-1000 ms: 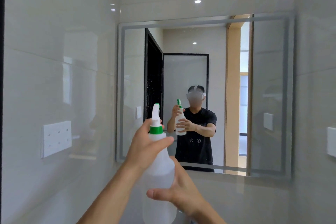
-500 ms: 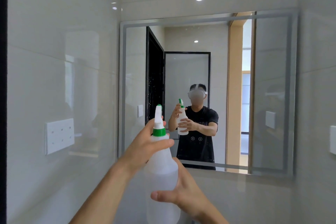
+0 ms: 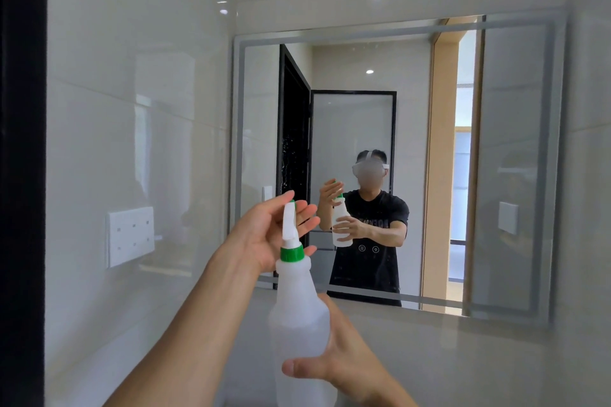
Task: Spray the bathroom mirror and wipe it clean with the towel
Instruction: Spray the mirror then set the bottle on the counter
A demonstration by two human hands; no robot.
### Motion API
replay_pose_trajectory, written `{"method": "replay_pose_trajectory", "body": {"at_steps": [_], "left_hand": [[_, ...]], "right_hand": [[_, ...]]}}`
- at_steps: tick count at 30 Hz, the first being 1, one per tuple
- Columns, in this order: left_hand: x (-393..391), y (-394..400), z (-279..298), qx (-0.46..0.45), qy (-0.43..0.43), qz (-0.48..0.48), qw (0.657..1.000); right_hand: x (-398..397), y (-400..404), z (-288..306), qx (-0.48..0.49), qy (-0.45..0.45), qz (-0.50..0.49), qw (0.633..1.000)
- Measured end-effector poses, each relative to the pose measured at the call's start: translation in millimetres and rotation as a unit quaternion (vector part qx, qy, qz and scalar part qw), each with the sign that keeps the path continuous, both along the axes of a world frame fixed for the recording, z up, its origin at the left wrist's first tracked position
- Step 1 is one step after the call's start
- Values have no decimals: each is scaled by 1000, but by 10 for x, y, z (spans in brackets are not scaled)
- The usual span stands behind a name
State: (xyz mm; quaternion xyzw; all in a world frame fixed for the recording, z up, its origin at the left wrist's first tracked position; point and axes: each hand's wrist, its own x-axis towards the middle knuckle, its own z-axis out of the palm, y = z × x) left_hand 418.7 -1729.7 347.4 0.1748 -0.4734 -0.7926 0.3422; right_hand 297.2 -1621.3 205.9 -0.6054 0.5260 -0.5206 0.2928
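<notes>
Now that the left hand (image 3: 264, 235) has let go of the spray bottle (image 3: 299, 317) head, fingers spread, right hand (image 3: 337, 370) grips its body before the mirror (image 3: 515, 175); probably regripping the trigger.

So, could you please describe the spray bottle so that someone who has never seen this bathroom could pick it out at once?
Start at the wall mirror; in front of its lower left corner two bare hands hold up the spray bottle. It is translucent white plastic, with a white spray head on a green collar, the only green in view apart from its reflection.
</notes>
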Motion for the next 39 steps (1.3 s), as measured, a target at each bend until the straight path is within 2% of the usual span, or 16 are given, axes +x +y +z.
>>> {"method": "replay_pose_trajectory", "body": {"at_steps": [5,8,11,13,15,16,18,20,29,35,39], "left_hand": [[-15,-9,-35,-24,-19,24,999],[-47,-7,-102,-91,-26,46,994],[-65,22,-327,-171,33,20,985],[-54,56,-530,-295,38,27,954],[-67,101,-649,-419,-27,97,902],[-88,109,-675,-444,-53,148,882],[-140,134,-685,-444,-73,244,859],[-171,137,-691,-438,-64,280,852],[-120,190,-703,-453,-51,275,846],[-60,251,-585,-435,-2,331,837],[-31,258,-500,-422,23,345,838]], "right_hand": [[-8,-6,-28,6,0,-12,1000],[0,-16,-40,-1,1,-24,1000],[-23,-21,-24,-10,-19,-38,999],[-40,-22,-14,-12,-27,-40,999],[-46,-33,-11,-11,-25,-37,999],[-45,-40,-14,-9,-24,-36,999],[-39,-49,-22,-4,-25,-39,999],[-24,-54,-23,-1,-21,-39,999],[2,-19,23,-14,18,-48,999],[18,-26,214,-26,82,-61,994],[35,-54,301,-37,87,-55,994]]}}
